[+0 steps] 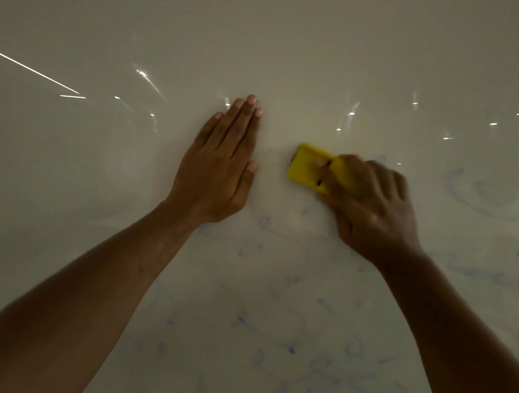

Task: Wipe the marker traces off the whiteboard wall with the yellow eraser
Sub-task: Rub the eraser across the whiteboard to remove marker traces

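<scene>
The glossy whiteboard wall [273,33] fills the whole view. My right hand [371,211] grips the yellow eraser [308,168] and presses it flat on the wall; the hand is blurred, and its fingers cover the eraser's right half. My left hand [223,162] lies flat against the wall just left of the eraser, fingers together and pointing up, holding nothing. Faint blue marker traces [291,349] smear the wall below both hands, and more blue marker traces [479,199] curl to the right of the eraser.
Bright reflections of ceiling lights [27,68] streak the wall's left and upper right parts. The upper wall shows no marks. Both bare forearms rise from the bottom corners.
</scene>
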A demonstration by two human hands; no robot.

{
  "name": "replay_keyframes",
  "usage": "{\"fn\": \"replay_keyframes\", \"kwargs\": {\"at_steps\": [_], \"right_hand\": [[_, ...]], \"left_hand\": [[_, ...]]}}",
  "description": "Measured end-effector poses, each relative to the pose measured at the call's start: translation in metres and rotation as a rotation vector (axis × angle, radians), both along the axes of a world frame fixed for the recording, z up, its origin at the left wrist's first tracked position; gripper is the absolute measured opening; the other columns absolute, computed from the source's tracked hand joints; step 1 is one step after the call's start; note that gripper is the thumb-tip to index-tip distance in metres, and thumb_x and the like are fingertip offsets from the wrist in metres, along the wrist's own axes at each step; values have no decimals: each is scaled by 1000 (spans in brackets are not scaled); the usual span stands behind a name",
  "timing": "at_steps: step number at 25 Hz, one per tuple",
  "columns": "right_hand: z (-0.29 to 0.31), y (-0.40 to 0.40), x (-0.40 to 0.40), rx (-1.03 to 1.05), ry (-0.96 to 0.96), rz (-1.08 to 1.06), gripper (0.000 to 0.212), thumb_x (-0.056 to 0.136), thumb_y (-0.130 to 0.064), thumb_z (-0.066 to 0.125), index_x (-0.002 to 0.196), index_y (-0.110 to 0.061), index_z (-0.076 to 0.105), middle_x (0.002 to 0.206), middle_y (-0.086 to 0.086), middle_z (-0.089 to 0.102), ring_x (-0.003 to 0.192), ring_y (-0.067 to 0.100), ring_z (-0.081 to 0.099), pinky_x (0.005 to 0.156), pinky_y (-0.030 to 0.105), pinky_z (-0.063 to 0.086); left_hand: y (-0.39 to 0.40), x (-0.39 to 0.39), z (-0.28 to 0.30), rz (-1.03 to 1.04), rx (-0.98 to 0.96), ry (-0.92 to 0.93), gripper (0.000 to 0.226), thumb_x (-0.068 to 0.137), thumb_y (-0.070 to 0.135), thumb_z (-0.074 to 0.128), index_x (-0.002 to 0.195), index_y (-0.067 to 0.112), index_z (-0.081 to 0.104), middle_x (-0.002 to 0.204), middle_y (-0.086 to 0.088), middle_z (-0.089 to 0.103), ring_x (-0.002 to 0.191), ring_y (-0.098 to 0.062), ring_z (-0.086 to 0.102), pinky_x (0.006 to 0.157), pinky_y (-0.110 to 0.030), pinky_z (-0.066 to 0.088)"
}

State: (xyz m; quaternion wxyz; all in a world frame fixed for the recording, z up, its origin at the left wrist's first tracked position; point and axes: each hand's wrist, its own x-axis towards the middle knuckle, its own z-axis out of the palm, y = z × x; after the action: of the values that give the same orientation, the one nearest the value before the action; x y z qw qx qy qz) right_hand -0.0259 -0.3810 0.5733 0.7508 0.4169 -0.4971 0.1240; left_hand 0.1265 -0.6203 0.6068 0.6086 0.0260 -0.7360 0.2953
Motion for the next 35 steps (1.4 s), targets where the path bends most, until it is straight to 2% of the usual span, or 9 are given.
{"fn": "replay_keyframes", "kwargs": {"at_steps": [3,7,11,15,19,23,27,31,35], "right_hand": [[2,1,2,-385,-396,143,41,106,-32,50,145,-23,57,136,21,56,109,37,47,84,45,39],[-20,-4,4,118,30,21,33,102,-24,62,134,-21,68,131,22,63,105,41,59,84,46,47],[-14,8,-4,-342,-361,141,35,103,-28,58,136,-19,67,132,24,60,108,39,51,84,45,41],[-25,6,-2,138,53,1,33,103,-25,60,134,-20,68,129,22,64,102,42,60,83,46,46],[-9,15,-8,-363,-404,146,39,103,-27,54,142,-22,60,133,26,58,109,39,50,85,45,39],[-25,9,-3,174,54,-12,35,100,-21,62,135,-21,68,129,24,64,103,42,60,83,46,45],[-11,31,-21,-307,-358,141,38,103,-27,56,140,-24,63,133,24,58,109,40,52,86,45,40],[-25,32,-19,173,45,-19,39,101,-23,62,140,-23,63,133,22,62,107,42,58,86,47,44],[-16,33,-21,-182,-299,135,39,106,-31,51,143,-25,60,134,20,59,110,39,52,87,45,40]], "left_hand": [[5,-4,2,2,-1,5,69,105,30,30,165,0,16,174,-17,12,163,-29,11,132,-45,15],[7,-7,3,5,-16,12,69,105,31,29,165,0,16,174,-18,13,163,-29,11,132,-44,13],[8,-11,2,8,-15,36,69,105,31,28,166,1,16,174,-18,13,163,-30,11,133,-45,12],[10,-15,3,0,-31,48,67,107,32,26,165,0,17,174,-20,15,162,-32,13,132,-47,14],[12,-17,6,2,-64,34,65,109,31,25,165,0,17,174,-19,16,162,-32,13,131,-50,18],[23,-23,14,-15,-125,-10,63,109,30,22,165,0,18,174,-18,16,162,-31,14,131,-48,19],[35,-34,18,-10,-111,0,63,110,29,22,165,1,18,174,-17,15,162,-30,14,132,-46,18],[43,-37,22,-19,-112,-6,64,108,30,23,166,3,19,175,-14,15,162,-28,14,132,-44,17],[48,-38,22,-7,-68,-19,64,109,32,22,167,6,17,175,-12,13,163,-27,12,132,-46,16]]}}
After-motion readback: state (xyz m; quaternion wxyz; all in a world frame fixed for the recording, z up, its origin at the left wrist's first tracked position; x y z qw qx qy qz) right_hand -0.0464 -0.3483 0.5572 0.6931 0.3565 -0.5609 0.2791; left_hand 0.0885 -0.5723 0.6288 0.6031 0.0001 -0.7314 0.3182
